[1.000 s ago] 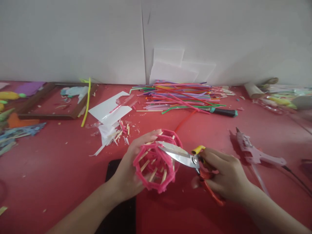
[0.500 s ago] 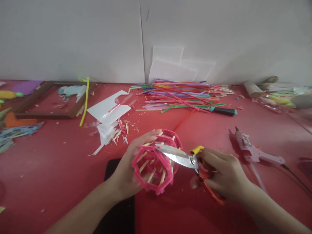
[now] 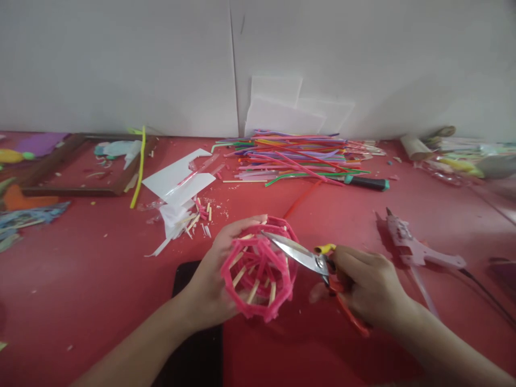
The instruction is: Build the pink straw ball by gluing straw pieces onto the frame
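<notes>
- The head camera is looking down over the red table [image 3: 342,215] from close above.
- It is facing the table's far edge and grey wall panels [image 3: 121,64].

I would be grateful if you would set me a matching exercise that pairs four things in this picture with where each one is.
Things:
1. scissors
2. hot-glue gun
3. pink openwork piece
4. brown rectangular frame

Places:
A. at the table's rear left
B. in the left hand
C. in the right hand
D. right of the right hand

Pairs: 1-C, 2-D, 3-B, 4-A
</notes>
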A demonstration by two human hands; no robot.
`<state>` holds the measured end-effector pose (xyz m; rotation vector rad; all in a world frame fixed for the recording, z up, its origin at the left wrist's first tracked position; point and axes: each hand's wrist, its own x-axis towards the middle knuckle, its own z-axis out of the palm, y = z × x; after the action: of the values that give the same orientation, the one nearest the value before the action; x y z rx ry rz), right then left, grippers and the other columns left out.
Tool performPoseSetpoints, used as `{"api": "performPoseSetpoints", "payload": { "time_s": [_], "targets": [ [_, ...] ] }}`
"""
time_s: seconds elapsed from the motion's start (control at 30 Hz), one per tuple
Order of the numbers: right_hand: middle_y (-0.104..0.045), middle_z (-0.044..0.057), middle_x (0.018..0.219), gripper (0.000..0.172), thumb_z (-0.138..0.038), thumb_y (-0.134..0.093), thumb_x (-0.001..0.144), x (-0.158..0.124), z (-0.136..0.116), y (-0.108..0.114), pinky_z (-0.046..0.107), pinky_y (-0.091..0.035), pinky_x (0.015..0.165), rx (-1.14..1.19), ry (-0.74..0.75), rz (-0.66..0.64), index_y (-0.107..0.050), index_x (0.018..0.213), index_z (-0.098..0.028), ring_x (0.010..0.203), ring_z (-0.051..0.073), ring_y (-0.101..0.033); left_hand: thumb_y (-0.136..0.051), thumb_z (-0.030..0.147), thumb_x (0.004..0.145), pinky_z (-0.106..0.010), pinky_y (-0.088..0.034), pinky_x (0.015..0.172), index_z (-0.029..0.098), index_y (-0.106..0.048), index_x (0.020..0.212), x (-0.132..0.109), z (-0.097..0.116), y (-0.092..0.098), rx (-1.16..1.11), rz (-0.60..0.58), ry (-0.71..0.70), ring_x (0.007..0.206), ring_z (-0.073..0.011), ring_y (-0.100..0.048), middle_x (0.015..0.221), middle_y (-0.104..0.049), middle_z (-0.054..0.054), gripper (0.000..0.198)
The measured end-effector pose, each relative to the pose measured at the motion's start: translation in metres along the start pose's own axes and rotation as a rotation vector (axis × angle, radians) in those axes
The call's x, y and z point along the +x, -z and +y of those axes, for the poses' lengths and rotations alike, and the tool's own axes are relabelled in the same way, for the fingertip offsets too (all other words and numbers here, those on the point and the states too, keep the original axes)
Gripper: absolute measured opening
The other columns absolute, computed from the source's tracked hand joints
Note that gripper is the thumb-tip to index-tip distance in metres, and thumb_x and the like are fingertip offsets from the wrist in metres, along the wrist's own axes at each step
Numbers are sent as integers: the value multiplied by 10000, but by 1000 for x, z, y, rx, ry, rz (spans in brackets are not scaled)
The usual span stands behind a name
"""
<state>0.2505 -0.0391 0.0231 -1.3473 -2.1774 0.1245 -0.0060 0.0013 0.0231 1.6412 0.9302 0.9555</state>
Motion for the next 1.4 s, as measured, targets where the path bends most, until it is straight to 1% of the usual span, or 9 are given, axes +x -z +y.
{"api": "performPoseSetpoints", "payload": {
  "time_s": [0.1,0.17,0.3,0.43,0.63,0.77,1.0,1.2,1.4],
  "targets": [
    [-444,-57,517,296,-235,-564,841,3,8,-1,200,-308,427,-33,-13,35,-377,612,-230,418,72,-384,-794,441,780,-406,-659,669,415,-492,1323,-2,-3,3,-119,-26,-74,982,-285,-727,1383,-598,-72,622],
    [-428,-57,515,352,-346,-600,878,6,13,1,207,-304,427,-18,-29,59,-391,620,-230,426,79,-362,-884,383,676,-455,-633,839,386,-475,1340,-3,-7,6,-21,-1,-150,1146,-320,-652,1414,-541,-88,779],
    [-426,-58,535,359,-457,-593,905,11,17,6,211,-304,426,20,-26,77,-459,670,-222,440,85,-359,-879,347,685,-512,-498,1055,310,-446,1373,-2,-11,12,234,28,-281,1288,-336,-519,1356,-515,-114,814],
    [-393,-68,541,409,-463,-624,880,14,18,14,217,-288,438,-16,19,54,-389,636,-232,452,80,-337,-858,371,700,-484,-504,1030,276,-434,1372,0,-8,15,459,61,-325,1234,-324,-536,1313,-506,-118,800],
    [-632,9,651,279,-458,-641,866,10,37,30,256,-361,559,-313,21,93,-592,752,-208,563,138,-571,-786,300,777,-471,-483,1046,270,-439,1376,5,-5,21,775,191,-390,1205,-325,-560,1287,-542,-113,692],
    [-755,33,803,348,-538,-601,887,9,47,35,271,-358,567,-468,9,126,-645,812,-200,630,157,-659,-747,331,810,-473,-482,1045,279,-419,1399,9,-4,29,796,109,-406,1221,-336,-557,1282,-555,-111,677],
    [-793,7,971,372,-589,-663,827,9,52,37,272,-403,580,-481,-19,-8,-709,911,-230,719,164,-717,-718,228,829,-513,-455,1033,238,-456,1417,11,2,38,906,-24,-448,1221,-360,-558,1355,-504,-163,644],
    [-791,-21,953,321,-556,-661,836,11,55,38,276,-430,588,-510,18,-9,-725,887,-246,698,160,-715,-693,201,837,-545,-453,1007,239,-440,1423,12,4,38,944,-40,-471,1218,-374,-555,1347,-498,-181,638],
    [-785,-6,914,409,-628,-599,861,12,55,39,276,-417,554,-576,27,1,-715,885,-237,687,157,-702,-687,209,848,-531,-465,994,223,-440,1402,12,5,35,985,-33,-517,1189,-361,-564,1318,-513,-184,607]
  ]
}}
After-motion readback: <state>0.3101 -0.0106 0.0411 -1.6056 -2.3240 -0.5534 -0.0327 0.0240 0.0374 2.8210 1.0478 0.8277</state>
